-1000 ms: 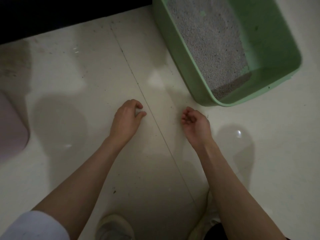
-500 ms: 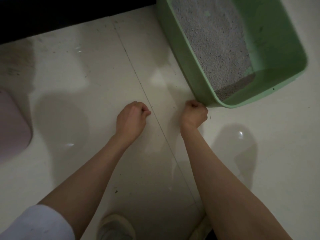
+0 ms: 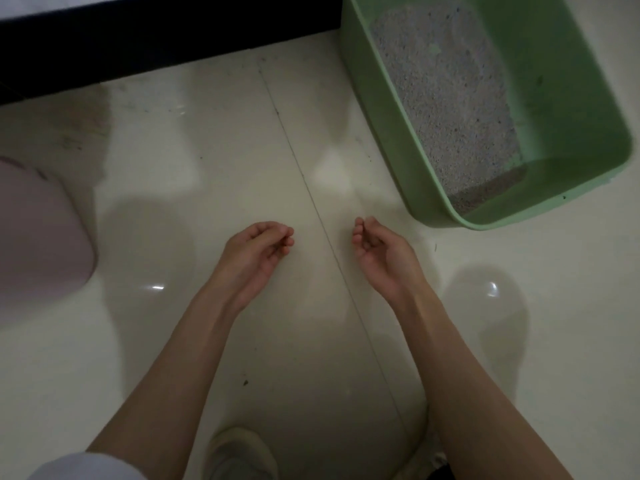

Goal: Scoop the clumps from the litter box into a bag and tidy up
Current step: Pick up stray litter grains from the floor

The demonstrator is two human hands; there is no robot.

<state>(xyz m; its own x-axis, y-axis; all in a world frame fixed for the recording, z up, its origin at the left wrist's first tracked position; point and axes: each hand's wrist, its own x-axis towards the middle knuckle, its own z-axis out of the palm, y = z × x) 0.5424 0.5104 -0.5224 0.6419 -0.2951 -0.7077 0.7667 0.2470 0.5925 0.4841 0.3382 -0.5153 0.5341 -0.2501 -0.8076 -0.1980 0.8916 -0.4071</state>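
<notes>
Your left hand point(image 3: 257, 252) hangs low over the glossy cream tiled floor point(image 3: 207, 188), palm turned up, fingers loosely curled and grasping nothing. Your right hand point(image 3: 380, 252) mirrors it across the thin grout line point(image 3: 311, 199) that runs away from you between the two hands; it too is relaxed, palm up, fingers lightly bent, with nothing in it. The hands are apart from each other, and neither touches anything.

The pale green rectangular plastic litter box point(image 3: 388, 133) sits ahead and to your right, angled on the floor, its nearest rounded corner close to your right fingertips point(image 3: 358, 225) but not touching them. Grey granular litter point(image 3: 446, 109) covers most of its bottom, and the end nearest you shows bare green plastic. The box's far edge is cut off by the frame.

A black skirting band point(image 3: 156, 39) closes the floor at the far side. At the left edge, a dusty pink rounded plastic object point(image 3: 38, 237) juts in, well apart from your left hand; I cannot tell what it is. Between it and the box, the tiles in front of your hands lie open, with only small dark specks point(image 3: 245, 382) scattered here and there. A light-coloured shoe point(image 3: 239, 452) shows below, between your forearms, and a white sleeve point(image 3: 79, 467) at the lower left corner.
</notes>
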